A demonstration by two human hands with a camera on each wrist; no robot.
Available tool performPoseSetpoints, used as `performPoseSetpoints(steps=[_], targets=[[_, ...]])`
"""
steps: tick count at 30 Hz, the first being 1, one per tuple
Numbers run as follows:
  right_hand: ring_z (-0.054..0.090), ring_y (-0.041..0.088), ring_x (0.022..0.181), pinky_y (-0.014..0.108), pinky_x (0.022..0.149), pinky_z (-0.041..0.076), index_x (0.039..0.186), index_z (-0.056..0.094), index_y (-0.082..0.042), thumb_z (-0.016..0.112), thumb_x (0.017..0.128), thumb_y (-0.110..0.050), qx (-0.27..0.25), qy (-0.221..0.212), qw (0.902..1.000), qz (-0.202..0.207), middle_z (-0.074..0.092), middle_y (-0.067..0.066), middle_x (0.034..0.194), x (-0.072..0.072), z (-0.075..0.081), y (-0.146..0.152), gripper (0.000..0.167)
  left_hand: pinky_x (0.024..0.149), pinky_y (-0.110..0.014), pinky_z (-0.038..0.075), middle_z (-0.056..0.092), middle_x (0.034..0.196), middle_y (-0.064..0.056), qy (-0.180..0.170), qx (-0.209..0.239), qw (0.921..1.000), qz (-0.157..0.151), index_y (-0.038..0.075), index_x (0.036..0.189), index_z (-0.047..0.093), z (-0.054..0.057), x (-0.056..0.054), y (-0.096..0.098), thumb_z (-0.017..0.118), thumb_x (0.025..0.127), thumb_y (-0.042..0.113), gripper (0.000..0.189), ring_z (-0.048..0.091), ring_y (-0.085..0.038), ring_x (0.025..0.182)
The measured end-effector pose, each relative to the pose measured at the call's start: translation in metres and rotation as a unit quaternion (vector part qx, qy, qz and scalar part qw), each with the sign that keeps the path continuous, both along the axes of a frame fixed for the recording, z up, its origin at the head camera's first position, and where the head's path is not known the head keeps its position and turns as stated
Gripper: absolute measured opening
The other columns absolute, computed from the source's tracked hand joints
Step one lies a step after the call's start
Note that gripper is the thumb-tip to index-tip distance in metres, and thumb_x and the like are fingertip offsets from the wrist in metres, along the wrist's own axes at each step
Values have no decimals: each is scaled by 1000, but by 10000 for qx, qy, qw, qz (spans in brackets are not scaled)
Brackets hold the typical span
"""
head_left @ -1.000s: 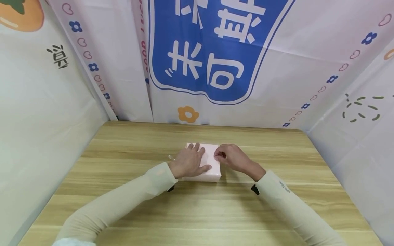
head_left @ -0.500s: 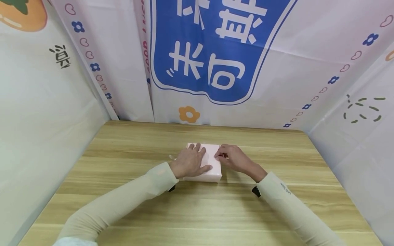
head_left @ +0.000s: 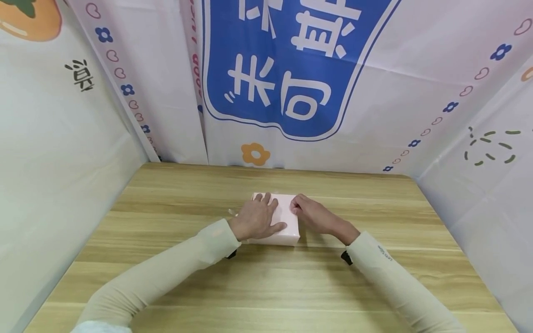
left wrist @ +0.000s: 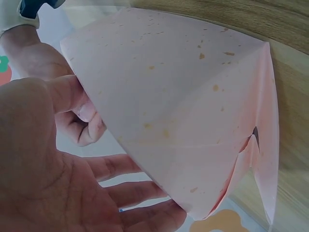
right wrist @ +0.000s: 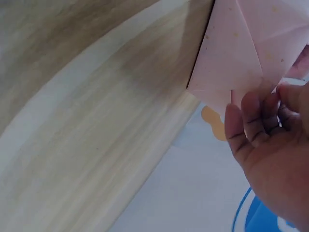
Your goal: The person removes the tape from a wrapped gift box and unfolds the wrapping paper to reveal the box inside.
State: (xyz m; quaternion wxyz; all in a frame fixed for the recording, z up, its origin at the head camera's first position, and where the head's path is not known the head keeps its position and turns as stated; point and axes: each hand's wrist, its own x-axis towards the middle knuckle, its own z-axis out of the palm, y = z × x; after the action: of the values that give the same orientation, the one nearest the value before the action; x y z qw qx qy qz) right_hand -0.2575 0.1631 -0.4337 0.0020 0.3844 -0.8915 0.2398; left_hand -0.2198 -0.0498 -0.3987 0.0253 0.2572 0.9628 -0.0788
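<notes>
A small box wrapped in pale pink, gold-flecked paper [head_left: 285, 215] lies on the table. Folded paper ends stick out at its side in the left wrist view. My left hand [head_left: 255, 219] rests on top of the box with its fingers spread. At the box's right edge, my right hand [head_left: 313, 212] has its fingers curled. In the right wrist view, its thumb and fingers pinch the pink wrapping paper [right wrist: 231, 53] near a folded end. What lies between those fingertips is partly hidden.
The wood-grain table [head_left: 266, 286] reaches back to a printed white cloth [head_left: 374, 115], with more cloth on both sides. A small translucent piece [head_left: 232, 212] sticks out left of the box, too small to identify.
My right hand's fingers have curled in more tightly and turned slightly at the box's right edge. The left hand and the box have stayed in place.
</notes>
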Motion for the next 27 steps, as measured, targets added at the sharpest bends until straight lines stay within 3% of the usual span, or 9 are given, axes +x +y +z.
performPoseSetpoints(steps=[4, 8, 14, 20, 23, 27], targets=[[55, 10, 82, 24, 73, 50, 109, 64, -7, 59, 98, -10, -547, -383, 9977, 68, 61, 1, 92, -2, 3, 5, 12, 94, -43, 56, 44, 151, -19, 17, -45, 10000, -12, 8, 145, 45, -1, 0, -1, 37, 95, 70, 80, 49, -35, 135], [58, 9, 80, 25, 71, 53, 96, 71, -11, 66, 93, -9, -739, -308, 9968, 39, 65, -1, 88, -3, 6, 8, 6, 91, -42, 57, 45, 150, -20, 54, -5, 10000, -25, 7, 144, 46, -1, 1, -1, 38, 95, 69, 79, 50, -36, 134], [52, 11, 85, 25, 74, 48, 96, 60, -10, 56, 100, -10, -589, -648, 9962, 16, 58, 2, 92, -5, 3, 6, 6, 90, -42, 58, 46, 150, -20, 139, -18, 9999, -73, 7, 144, 46, -1, 0, -1, 37, 96, 69, 79, 51, -35, 133], [48, 16, 87, 24, 77, 44, 96, 54, -7, 49, 101, -9, -942, -994, 9903, 241, 54, 5, 94, -6, -2, 9, 8, 86, -41, 59, 48, 149, -19, 225, -68, 9997, -104, 7, 143, 47, -1, -2, -1, 37, 95, 70, 79, 52, -35, 132], [49, 21, 87, 22, 75, 41, 96, 53, 0, 47, 100, -3, -1044, -1136, 9875, 317, 54, 12, 93, 3, 11, 6, 8, 86, -41, 59, 47, 149, -19, 216, -84, 9997, -102, 7, 144, 46, -1, -2, -2, 36, 95, 70, 80, 52, -35, 132], [50, 28, 87, 22, 74, 40, 96, 51, 8, 44, 100, 4, -1095, -1308, 9849, 280, 54, 22, 93, 4, 9, 6, 8, 87, -42, 59, 46, 150, -19, 174, -87, 9998, -109, 7, 145, 45, -2, -2, -2, 35, 96, 70, 80, 51, -35, 133]])
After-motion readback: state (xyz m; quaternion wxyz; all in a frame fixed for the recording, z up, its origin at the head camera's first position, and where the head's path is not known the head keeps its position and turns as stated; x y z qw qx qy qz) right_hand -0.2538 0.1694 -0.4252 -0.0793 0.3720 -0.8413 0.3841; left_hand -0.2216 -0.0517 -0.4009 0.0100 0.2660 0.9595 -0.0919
